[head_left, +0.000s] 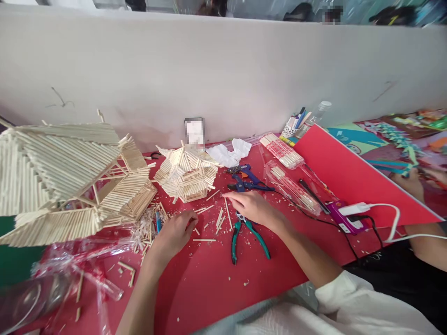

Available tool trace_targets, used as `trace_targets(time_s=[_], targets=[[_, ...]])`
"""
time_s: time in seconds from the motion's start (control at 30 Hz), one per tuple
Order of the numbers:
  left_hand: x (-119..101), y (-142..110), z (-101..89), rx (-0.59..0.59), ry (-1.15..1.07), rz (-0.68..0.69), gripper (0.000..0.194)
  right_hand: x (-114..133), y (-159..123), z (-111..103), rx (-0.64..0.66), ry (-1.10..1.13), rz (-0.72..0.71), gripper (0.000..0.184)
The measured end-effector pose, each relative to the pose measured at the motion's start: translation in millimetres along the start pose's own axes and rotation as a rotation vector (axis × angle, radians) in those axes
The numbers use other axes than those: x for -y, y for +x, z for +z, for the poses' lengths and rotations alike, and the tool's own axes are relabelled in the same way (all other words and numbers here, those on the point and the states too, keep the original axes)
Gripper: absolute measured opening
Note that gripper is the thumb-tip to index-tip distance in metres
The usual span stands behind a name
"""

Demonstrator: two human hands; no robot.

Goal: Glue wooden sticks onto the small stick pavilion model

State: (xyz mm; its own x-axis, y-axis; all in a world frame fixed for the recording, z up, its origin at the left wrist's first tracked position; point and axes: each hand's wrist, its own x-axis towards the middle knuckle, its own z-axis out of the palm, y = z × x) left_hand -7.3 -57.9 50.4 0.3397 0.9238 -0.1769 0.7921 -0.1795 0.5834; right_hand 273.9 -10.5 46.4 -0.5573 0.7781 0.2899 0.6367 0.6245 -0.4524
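My left hand (179, 231) hovers by the small stick pavilion with its fingers curled in; anything between the fingertips is hidden. With its fingers together, my right hand (254, 208) pinches the upper end of a thin wooden stick (228, 215). Short cut sticks (219, 219) lie scattered between both hands. Beneath my right wrist are green-handled pliers (256, 237), jaws partly covered. Just beyond it sits a blue hand tool (240, 182). A small pavilion model (188, 174) of glued sticks stands ahead, a larger stick building (70, 163) at the left.
Bagged stick bundles (282, 151), a purple power strip (345, 218) with cables and a leaning red board (349, 172) are at right. White tissue (228, 152) and a phone (194, 132) are at the back. Plastic wrap (87, 256) lies front left. Another person's hand (410, 184) is behind the board.
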Motion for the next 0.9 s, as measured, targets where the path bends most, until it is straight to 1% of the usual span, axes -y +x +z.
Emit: trace_targets(time_s=[0.07,0.13,0.2,0.27,0.4,0.47,0.57,0.67,0.77,0.9], targets=[[2.5,-2.6,-2.4,0.036,0.062,0.032,0.020,5.5,5.5,5.2,0.071,-0.058,-0.038,0.028],[6.2,-4.4,-4.9,0.060,0.104,0.036,0.021,8.1,11.5,9.0,0.174,-0.124,-0.088,0.022],[10.5,-5.3,-7.2,0.074,0.133,0.027,0.022,7.0,15.9,12.3,0.265,-0.187,-0.131,0.018],[14.6,-5.7,-9.5,0.085,0.166,0.011,0.022,3.1,17.6,16.0,0.312,-0.223,-0.156,0.017],[20.9,-6.7,-14.7,0.085,0.260,-0.064,0.022,-6.7,15.4,22.7,0.303,-0.189,-0.177,0.020],[23.6,-7.2,-16.7,0.075,0.287,-0.080,0.022,-10.6,13.7,24.4,0.294,-0.169,-0.192,0.021],[26.6,-7.6,-17.3,0.048,0.287,-0.079,0.020,-14.8,12.2,24.8,0.296,-0.161,-0.215,0.020],[26.5,-7.5,-16.2,0.029,0.286,-0.072,0.019,-16.4,11.4,24.2,0.289,-0.177,-0.214,0.016],[22.9,-7.2,-15.6,0.041,0.298,-0.064,0.020,-15.2,10.7,24.3,0.276,-0.203,-0.199,0.014],[15.9,-8.0,-17.5,0.050,0.285,-0.039,0.023,-12.7,9.3,24.5,0.269,-0.231,-0.201,0.017]])
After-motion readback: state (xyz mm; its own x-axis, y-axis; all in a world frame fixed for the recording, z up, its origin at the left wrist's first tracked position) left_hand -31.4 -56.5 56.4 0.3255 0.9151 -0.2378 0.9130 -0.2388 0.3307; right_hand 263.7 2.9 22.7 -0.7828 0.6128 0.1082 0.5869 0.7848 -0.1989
